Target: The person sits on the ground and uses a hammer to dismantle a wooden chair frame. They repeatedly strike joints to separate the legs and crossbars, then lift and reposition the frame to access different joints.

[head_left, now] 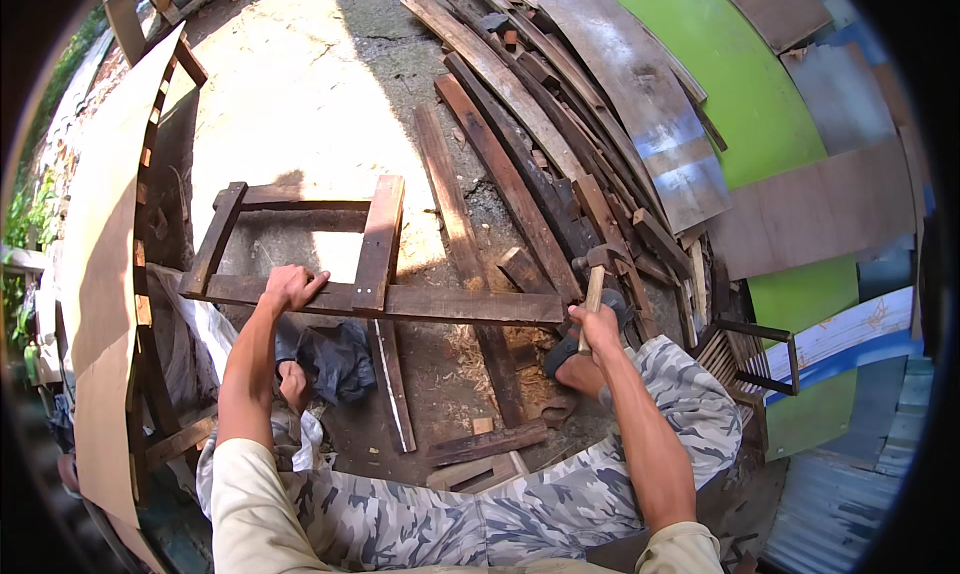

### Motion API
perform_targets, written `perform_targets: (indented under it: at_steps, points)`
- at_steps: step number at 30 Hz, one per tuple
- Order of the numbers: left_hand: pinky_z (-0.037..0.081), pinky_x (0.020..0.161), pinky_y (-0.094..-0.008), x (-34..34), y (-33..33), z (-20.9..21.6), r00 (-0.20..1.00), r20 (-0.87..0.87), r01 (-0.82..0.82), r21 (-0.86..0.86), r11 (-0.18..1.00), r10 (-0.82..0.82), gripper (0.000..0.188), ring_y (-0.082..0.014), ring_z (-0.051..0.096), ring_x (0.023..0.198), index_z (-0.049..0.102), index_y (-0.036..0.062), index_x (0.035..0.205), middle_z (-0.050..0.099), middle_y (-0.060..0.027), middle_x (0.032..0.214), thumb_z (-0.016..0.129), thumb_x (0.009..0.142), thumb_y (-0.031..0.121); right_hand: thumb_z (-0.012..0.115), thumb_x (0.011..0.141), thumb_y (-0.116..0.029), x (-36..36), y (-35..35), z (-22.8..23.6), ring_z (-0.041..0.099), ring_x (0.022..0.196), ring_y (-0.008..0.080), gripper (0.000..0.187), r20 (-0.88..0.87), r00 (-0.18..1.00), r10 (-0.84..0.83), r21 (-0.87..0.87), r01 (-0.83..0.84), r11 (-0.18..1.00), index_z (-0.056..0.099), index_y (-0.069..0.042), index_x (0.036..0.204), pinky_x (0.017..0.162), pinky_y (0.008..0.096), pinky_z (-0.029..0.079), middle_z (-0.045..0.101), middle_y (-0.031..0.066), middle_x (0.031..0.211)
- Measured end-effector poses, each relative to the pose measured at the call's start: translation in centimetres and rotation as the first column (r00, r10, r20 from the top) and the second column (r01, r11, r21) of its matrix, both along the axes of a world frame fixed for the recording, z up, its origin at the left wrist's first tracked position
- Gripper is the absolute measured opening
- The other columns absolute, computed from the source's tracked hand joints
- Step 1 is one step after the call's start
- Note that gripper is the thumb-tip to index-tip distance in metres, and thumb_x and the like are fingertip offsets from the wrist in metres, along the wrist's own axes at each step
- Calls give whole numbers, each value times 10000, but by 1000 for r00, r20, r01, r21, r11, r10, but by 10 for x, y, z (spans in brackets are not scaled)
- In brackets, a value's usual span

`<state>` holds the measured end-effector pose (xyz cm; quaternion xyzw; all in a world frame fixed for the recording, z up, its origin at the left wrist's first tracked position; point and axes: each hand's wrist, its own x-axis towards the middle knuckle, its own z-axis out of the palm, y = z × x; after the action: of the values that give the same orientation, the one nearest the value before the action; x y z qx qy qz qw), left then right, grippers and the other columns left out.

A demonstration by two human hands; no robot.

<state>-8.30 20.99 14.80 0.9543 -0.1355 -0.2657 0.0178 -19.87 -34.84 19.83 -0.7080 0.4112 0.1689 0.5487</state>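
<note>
A dark wooden frame [455,305] lies across in front of me, made of a long near bar, a far bar and two crosspieces. Around the near bar, left of the right-hand crosspiece [378,249], my left hand [290,288] is closed. Small bright spots, perhaps nail heads, show at that joint. My right hand [597,330] grips a hammer [595,289] by its pale wooden handle, head up, close to the bar's right end. Below the joint a dark piece of wood with a pale edge [394,389] extends toward me; its attachment is hidden.
Long planks [500,164] lie piled at the right, beside metal and green sheets [720,84]. A tall panel [105,264] stands at the left. A small slatted rack [765,359] is right of my knee. Wood offcuts [487,444] and sawdust cover the ground near my feet.
</note>
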Motion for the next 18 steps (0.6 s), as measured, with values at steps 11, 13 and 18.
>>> perform_targets:
  at_steps: [11, 13, 18]
  points:
    - [530, 807, -493, 5, 33, -84, 992, 3, -121, 151, 981, 122, 747, -418, 690, 860, 753, 42, 791, 709, -245, 839, 300, 1005, 596, 723, 878, -192, 17, 34, 29, 636, 885, 189, 248, -53, 982, 181, -24, -183, 983, 616, -9, 1008, 755, 345, 544, 650, 72, 950]
    - [527, 838, -497, 0, 43, -88, 990, -34, -125, 243, 962, 138, 680, -395, 698, 910, 754, 38, 898, 718, -238, 897, 315, 1026, 541, 721, 884, -191, 14, 45, 40, 644, 885, 187, 243, -57, 980, 192, -1, -193, 981, 612, -7, 1000, 750, 342, 547, 653, 80, 952]
    - [481, 978, -467, -6, 0, -50, 936, 135, -332, 25, 943, 325, 555, -401, 661, 1032, 638, 10, 1197, 698, -240, 1051, 483, 986, 499, 696, 913, -200, 15, 53, 51, 645, 663, 170, 241, 7, 971, 241, 22, -241, 970, 592, 9, 971, 532, 311, 517, 643, 82, 837]
